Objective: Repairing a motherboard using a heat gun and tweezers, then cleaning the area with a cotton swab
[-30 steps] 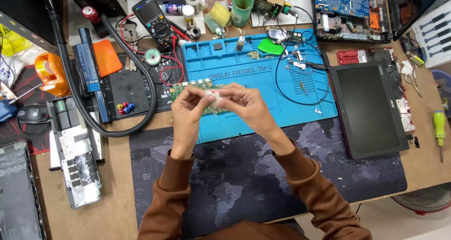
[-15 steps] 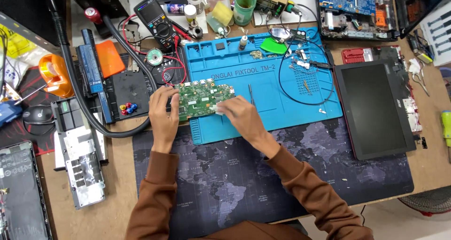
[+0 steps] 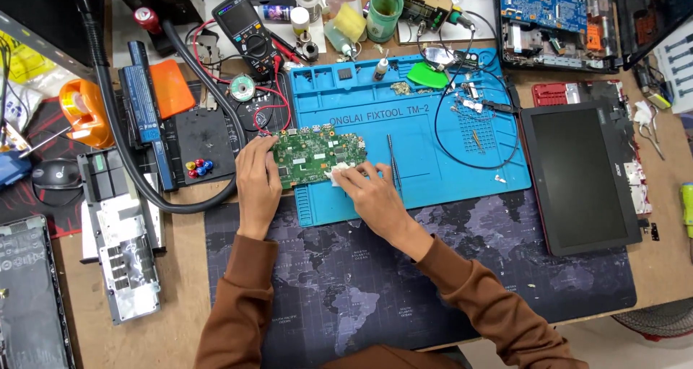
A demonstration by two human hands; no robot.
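Wooden worktop (image 3: pixel 184 282), light brown and pretty scuffed, evenly lit from above. Dark world-map desk mat (image 3: pixel 346 282) covers the front; pale floor (image 3: pixel 613 351) peeks out bottom right.

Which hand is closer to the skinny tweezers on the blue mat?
Right. The right hand lies just beside the tweezers; the left hand is farther off, across the green circuit board.

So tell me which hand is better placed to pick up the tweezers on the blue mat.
Right. The right hand lies beside the tweezers, its fingers on a white wipe at the board's edge. The left hand is across the board, steadying it.
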